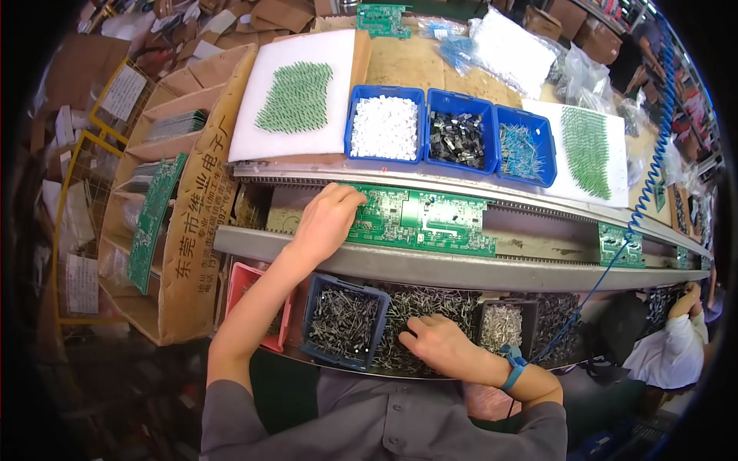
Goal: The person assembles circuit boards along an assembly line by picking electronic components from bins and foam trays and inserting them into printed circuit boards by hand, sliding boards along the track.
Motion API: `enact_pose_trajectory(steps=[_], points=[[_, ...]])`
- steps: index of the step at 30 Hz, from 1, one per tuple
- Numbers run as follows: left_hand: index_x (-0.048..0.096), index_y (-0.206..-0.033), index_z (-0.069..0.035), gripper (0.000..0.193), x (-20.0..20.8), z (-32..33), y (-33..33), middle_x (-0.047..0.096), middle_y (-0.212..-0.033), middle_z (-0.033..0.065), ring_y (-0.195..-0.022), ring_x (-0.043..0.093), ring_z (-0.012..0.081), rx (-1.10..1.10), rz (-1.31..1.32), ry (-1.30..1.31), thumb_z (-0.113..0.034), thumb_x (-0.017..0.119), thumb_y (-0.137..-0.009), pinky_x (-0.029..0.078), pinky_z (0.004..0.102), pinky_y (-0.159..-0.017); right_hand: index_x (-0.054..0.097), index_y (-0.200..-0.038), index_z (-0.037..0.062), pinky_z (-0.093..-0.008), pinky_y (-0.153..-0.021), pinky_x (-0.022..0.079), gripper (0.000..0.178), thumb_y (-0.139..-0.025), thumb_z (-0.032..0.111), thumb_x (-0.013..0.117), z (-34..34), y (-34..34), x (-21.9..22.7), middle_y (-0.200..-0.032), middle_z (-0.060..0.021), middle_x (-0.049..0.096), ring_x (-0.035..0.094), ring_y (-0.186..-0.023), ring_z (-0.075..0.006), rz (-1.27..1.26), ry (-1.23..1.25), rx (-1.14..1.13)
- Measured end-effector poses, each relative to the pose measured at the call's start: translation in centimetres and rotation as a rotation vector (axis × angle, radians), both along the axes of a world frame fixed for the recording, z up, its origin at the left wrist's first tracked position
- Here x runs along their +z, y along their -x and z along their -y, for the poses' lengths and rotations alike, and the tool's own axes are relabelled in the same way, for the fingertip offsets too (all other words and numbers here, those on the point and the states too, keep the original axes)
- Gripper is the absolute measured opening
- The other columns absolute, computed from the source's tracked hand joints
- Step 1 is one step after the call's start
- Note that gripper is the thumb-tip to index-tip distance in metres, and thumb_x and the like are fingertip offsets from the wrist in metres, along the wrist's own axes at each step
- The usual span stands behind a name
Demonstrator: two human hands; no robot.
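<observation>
A green circuit board lies between the rails of the conveyor line in front of me. My left hand rests over the board's left end, its fingers bent together at the surface; what they pinch is too small to make out. Closer to me, my right hand is down in a loose heap of small dark leaded components. Its fingers are curled together, and their tips are partly hidden among the parts. A blue bin of dark components stands left of that hand, and a dark bin of pale parts to its right.
Blue bins hold white, black and blue-leaded parts behind the rail. Foam sheets carry green parts. A cardboard box with boards stands left. A blue coiled cord hangs right, near a co-worker's sleeve.
</observation>
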State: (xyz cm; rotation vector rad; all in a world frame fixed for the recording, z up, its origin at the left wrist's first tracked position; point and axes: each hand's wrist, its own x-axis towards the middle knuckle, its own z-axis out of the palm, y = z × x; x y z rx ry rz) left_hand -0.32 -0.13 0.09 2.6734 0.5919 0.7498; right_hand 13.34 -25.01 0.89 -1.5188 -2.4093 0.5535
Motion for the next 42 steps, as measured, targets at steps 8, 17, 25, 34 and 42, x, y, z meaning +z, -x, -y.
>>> enact_pose_trajectory(steps=[8, 17, 25, 34, 42], points=[[0.063, -0.091, 0.0, 0.019, -0.1, -0.2, 0.1, 0.065, -0.093, 0.0137, -0.09, 0.06, 0.0328, 0.01, -0.002, 0.03, 0.006, 0.064, -0.073, 0.05, 0.04, -0.078, 0.058, -0.082, 0.0067, -0.0348, -0.068, 0.047, 0.011, -0.072, 0.009, 0.061, -0.1, -0.2, 0.0, -0.082, -0.0088, 0.055, 0.06, -0.077, -0.0242, -0.027, 0.011, 0.035], [0.063, -0.092, -0.001, 0.021, 0.0, -0.2, 0.0, 0.064, -0.092, 0.0125, -0.089, 0.059, 0.0324, 0.015, -0.034, 0.033, 0.005, 0.065, -0.072, 0.049, 0.0399, -0.077, 0.057, -0.083, 0.0047, -0.0359, -0.072, 0.047, 0.013, -0.071, 0.008, 0.059, -0.2, -0.6, 0.3, -0.082, -0.0099, 0.057, 0.059, -0.08, -0.026, -0.103, 0.033, 0.072], [0.064, -0.09, -0.002, 0.019, 0.5, -1.3, -0.5, 0.062, -0.087, 0.0119, -0.09, 0.058, 0.0321, -0.047, -0.148, 0.027, 0.004, 0.065, -0.071, 0.048, 0.041, -0.081, 0.058, -0.088, 0.0061, -0.035, -0.071, 0.045, 0.018, -0.07, 0.007, 0.06, -0.1, -0.8, 0.6, -0.079, -0.008, 0.058, 0.059, -0.078, -0.024, -0.086, -0.02, 0.007], [0.061, -0.093, -0.003, 0.016, 3.3, 5.6, 0.3, 0.056, -0.09, 0.0134, -0.089, 0.057, 0.0318, -0.144, -0.109, 0.183, -0.005, 0.062, -0.077, 0.049, 0.0419, -0.075, 0.056, -0.082, 0.006, -0.0358, -0.072, 0.045, 0.016, -0.067, 0.006, 0.062, 0.1, -0.9, 0.9, -0.08, -0.0093, 0.059, 0.058, -0.079, -0.0252, -0.012, 0.036, -0.045], [0.059, -0.087, -0.003, 0.016, 2.4, 11.7, 0.9, 0.06, -0.084, 0.0113, -0.082, 0.062, 0.032, -0.551, -0.404, 0.422, -0.01, 0.067, -0.075, 0.05, 0.0405, -0.07, 0.06, -0.082, 0.0059, -0.0367, -0.074, 0.047, 0.014, -0.068, 0.005, 0.062, -0.3, -1.5, 1.0, -0.08, -0.0074, 0.061, 0.059, -0.081, -0.025, -0.113, 0.113, -0.018]])
